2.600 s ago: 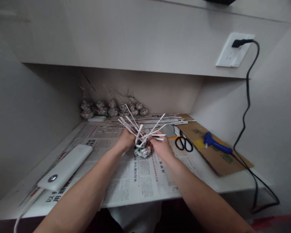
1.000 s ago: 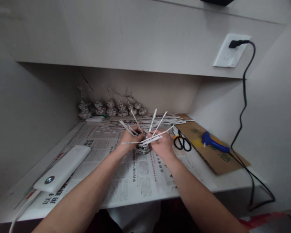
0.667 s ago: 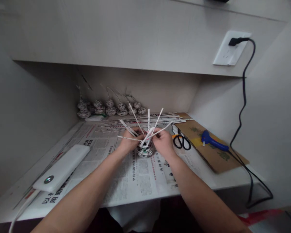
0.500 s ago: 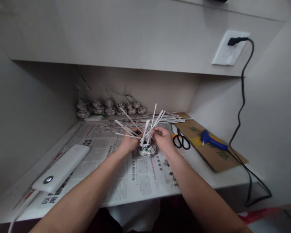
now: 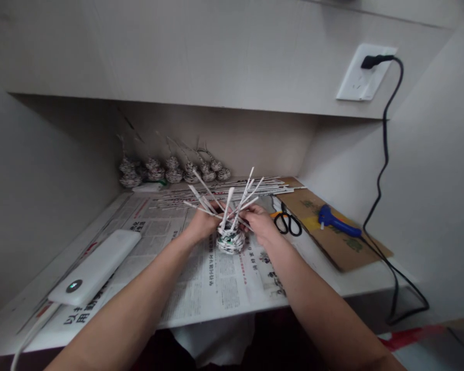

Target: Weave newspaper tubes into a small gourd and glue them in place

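A small round woven paper gourd (image 5: 231, 241) stands on the newspaper between my hands, several rolled paper strips (image 5: 227, 206) fanning up from its top. On its left side, my left hand (image 5: 205, 222) is closed around the base of the strips, its fingertips partly hidden behind them. My right hand (image 5: 260, 221) pinches a paper strip at the right side of the rim. Green bits show through the weave.
Several finished woven gourds (image 5: 174, 170) line the back wall, with loose paper rolls (image 5: 224, 191) before them. Black-handled scissors (image 5: 288, 224) and a blue glue gun (image 5: 338, 221) on cardboard (image 5: 344, 263) lie right. A white power bank (image 5: 96, 268) lies left; a black cord (image 5: 382, 154) hangs right.
The woven gourd has shifted slightly left and its strips have changed angle. My right hand has turned a little, and a strip now slants down across the rim beside it.
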Motion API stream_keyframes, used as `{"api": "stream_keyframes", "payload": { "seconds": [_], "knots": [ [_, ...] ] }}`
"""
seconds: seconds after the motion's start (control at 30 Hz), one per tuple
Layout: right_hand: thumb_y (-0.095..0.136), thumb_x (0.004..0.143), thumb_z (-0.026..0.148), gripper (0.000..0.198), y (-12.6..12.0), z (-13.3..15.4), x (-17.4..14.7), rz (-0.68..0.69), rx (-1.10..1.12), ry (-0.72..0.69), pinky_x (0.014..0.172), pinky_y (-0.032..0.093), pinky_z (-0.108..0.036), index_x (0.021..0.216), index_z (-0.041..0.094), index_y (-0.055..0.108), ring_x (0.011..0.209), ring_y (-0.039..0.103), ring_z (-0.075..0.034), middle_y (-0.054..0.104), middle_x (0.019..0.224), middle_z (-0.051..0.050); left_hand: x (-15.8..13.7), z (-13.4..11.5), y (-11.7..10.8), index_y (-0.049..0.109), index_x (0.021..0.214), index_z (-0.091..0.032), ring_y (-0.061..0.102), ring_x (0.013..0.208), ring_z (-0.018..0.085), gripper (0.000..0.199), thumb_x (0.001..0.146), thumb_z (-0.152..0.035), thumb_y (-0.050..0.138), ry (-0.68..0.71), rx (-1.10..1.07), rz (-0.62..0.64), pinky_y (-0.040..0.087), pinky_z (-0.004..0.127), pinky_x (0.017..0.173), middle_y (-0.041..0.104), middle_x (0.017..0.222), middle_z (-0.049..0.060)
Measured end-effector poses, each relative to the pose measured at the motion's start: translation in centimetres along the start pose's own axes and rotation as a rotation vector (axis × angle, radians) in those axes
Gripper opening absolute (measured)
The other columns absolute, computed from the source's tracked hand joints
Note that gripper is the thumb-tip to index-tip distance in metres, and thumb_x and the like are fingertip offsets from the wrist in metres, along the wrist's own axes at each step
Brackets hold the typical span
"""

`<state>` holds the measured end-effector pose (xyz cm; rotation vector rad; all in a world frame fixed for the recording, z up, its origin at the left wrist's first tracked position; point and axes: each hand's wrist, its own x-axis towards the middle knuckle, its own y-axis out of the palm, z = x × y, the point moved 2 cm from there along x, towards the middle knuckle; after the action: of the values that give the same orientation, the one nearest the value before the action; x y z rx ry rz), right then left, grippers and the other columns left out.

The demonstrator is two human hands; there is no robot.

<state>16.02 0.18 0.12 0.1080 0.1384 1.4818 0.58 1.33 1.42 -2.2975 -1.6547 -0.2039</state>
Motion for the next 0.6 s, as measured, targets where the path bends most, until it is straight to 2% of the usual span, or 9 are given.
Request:
{"api": "stream_keyframes", "payload": {
  "seconds": [0.1,0.2,0.37,0.47,0.6],
  "knots": [
    [0.069,0.057,0.029,0.019,0.2,-0.1,-0.1,-0.02,0.022,-0.039,0.037,0.034,-0.019,0.072,0.019,0.061,0.042,0.048,-0.009,0.06,0.055,0.004,0.0,0.2,0.0,0.068,0.08,-0.014,0.062,0.064,0.016,0.028,0.061,-0.033,0.078,-0.012,-0.029,-0.059,0.047,0.024,0.056,0.07,0.074,0.005],
    [0.069,0.061,0.032,0.018,0.4,-0.1,-0.1,-0.005,-0.011,-0.142,0.046,0.044,-0.023,0.073,0.021,0.061,0.05,0.056,-0.012,0.063,0.06,0.004,0.0,0.4,0.2,0.068,0.076,-0.013,0.063,0.065,0.017,0.025,0.062,-0.033,0.077,-0.034,-0.019,-0.051,0.048,0.025,0.056,0.07,0.074,0.006],
    [0.065,0.067,0.033,0.014,0.0,-0.4,0.3,-0.068,-0.185,-0.307,0.049,0.043,-0.023,0.075,0.021,0.064,0.051,0.054,-0.013,0.061,0.059,0.004,-0.2,0.0,0.2,0.07,0.079,-0.014,0.064,0.068,0.018,0.022,0.069,-0.033,0.072,0.066,0.041,-0.111,0.05,0.027,0.064,0.071,0.075,0.006],
    [0.063,0.065,0.03,0.013,-0.2,-0.7,0.4,-0.092,-0.22,-0.314,0.049,0.041,-0.023,0.074,0.02,0.064,0.052,0.053,-0.012,0.061,0.059,0.003,-0.2,-0.3,0.2,0.071,0.078,-0.015,0.066,0.072,0.019,0.019,0.071,-0.032,0.07,0.1,0.087,-0.035,0.051,0.028,0.068,0.072,0.076,0.006],
    [0.062,0.06,0.027,0.013,0.2,-0.5,0.1,-0.072,-0.106,-0.235,0.048,0.041,-0.023,0.071,0.02,0.063,0.05,0.052,-0.012,0.062,0.058,0.003,-0.2,-0.7,0.1,0.072,0.077,-0.017,0.066,0.078,0.021,0.013,0.072,-0.028,0.068,0.158,0.172,0.053,0.052,0.03,0.075,0.073,0.08,0.006]
  ]
}}
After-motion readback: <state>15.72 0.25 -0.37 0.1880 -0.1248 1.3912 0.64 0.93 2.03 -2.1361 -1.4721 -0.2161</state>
